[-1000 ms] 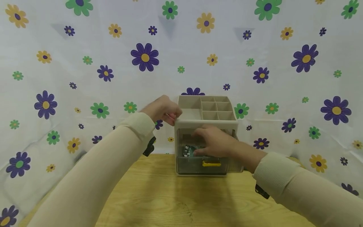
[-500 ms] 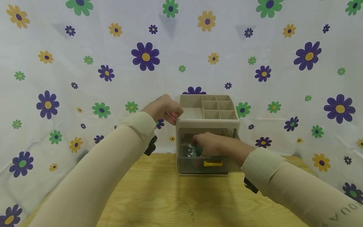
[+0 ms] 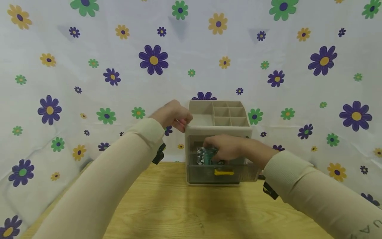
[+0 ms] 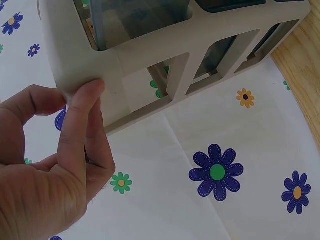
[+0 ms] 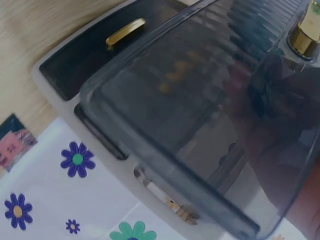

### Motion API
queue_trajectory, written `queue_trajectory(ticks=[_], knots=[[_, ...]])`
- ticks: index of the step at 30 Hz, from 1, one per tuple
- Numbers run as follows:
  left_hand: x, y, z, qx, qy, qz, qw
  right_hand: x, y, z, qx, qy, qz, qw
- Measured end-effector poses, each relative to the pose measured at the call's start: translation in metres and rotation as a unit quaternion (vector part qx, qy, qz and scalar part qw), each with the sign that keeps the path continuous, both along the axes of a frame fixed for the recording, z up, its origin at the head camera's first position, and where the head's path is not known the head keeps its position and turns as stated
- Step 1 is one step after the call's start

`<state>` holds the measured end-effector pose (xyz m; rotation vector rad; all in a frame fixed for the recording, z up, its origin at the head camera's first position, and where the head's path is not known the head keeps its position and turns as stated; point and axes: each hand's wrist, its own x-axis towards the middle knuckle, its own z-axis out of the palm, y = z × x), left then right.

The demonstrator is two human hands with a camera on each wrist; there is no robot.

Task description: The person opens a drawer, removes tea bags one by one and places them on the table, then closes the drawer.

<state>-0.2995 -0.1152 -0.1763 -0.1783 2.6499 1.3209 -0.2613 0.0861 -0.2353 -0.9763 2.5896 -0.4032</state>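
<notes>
A beige organizer (image 3: 219, 130) stands on the table, its upper drawer (image 3: 203, 174) of smoky clear plastic pulled out. My left hand (image 3: 173, 113) pinches the organizer's top left edge; in the left wrist view, the thumb and fingers (image 4: 92, 92) meet at its corner. My right hand (image 3: 226, 146) reaches into the drawer and grips a flat green thing with white patches (image 3: 206, 156); its kind is unclear. The right wrist view shows the drawer's gold handle (image 5: 305, 42) and, dimly through the plastic, the hand (image 5: 270, 160).
Beige compartments (image 3: 229, 113) top the organizer. Below the pulled-out drawer sits another dark drawer with a gold handle (image 5: 125, 32). A flower-printed cloth (image 3: 119, 93) hangs behind the wooden table (image 3: 155, 199). A small pink picture (image 5: 17, 142) shows at the side.
My right hand has gone down into the drawer, closed on the green thing and raised it slightly. The left hand stays at the organizer's edge.
</notes>
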Motion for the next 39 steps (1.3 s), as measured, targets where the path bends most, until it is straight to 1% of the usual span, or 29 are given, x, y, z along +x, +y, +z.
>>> queue_trajectory(ticks=[2,4,5,8,11,13,14,17,19,21,22,26,28,30,34,39], knots=[[-0.001,-0.001,0.0,-0.003,-0.001,0.001,1.0,0.001,0.0,0.001,0.0,0.019,0.0,0.9998],[-0.001,-0.002,-0.001,-0.008,0.0,0.001,1.0,0.001,0.001,0.002,-0.007,0.024,-0.005,0.9997],[-0.002,-0.002,-0.002,-0.009,-0.001,0.0,1.0,0.002,0.002,0.003,-0.01,0.024,-0.006,0.9997],[-0.003,-0.002,-0.004,-0.004,-0.004,-0.001,1.0,0.003,0.008,0.008,-0.032,0.0,-0.011,0.9994],[-0.003,-0.002,-0.005,0.001,-0.008,-0.001,1.0,0.002,0.015,0.015,-0.042,0.005,-0.005,0.9991],[-0.003,-0.002,-0.006,0.003,-0.008,0.001,1.0,0.001,0.02,0.02,-0.047,0.028,-0.008,0.9985],[-0.004,-0.002,-0.006,0.003,-0.008,0.002,1.0,0.001,0.022,0.022,-0.049,0.047,-0.007,0.9977],[-0.004,-0.002,-0.006,0.002,-0.009,0.002,1.0,0.001,0.03,0.03,-0.07,0.097,-0.008,0.9928],[-0.004,-0.003,-0.005,0.002,-0.009,0.002,1.0,0.001,0.036,0.036,-0.089,0.132,-0.011,0.9872],[-0.004,-0.003,-0.004,-0.001,-0.008,0.004,1.0,0.001,0.042,0.043,-0.111,0.156,-0.017,0.9813],[-0.004,-0.003,-0.004,-0.002,-0.007,0.005,1.0,0.001,0.046,0.047,-0.121,0.162,-0.024,0.979],[-0.005,-0.004,-0.002,-0.005,-0.005,0.007,0.9999,0.002,0.061,0.061,-0.147,0.185,-0.068,0.9693],[-0.005,-0.004,-0.001,-0.005,-0.006,0.006,1.0,0.0,0.07,0.067,-0.149,0.205,-0.096,0.9626],[-0.005,-0.004,0.0,-0.006,-0.007,0.005,0.9999,-0.002,0.081,0.07,-0.148,0.231,-0.125,0.9536],[-0.005,-0.004,0.0,-0.006,-0.008,0.004,0.9999,-0.01,0.103,0.073,-0.16,0.278,-0.18,0.93],[-0.005,-0.003,0.0,-0.001,-0.008,0.002,1.0,-0.017,0.135,0.074,-0.186,0.313,-0.224,0.904]])
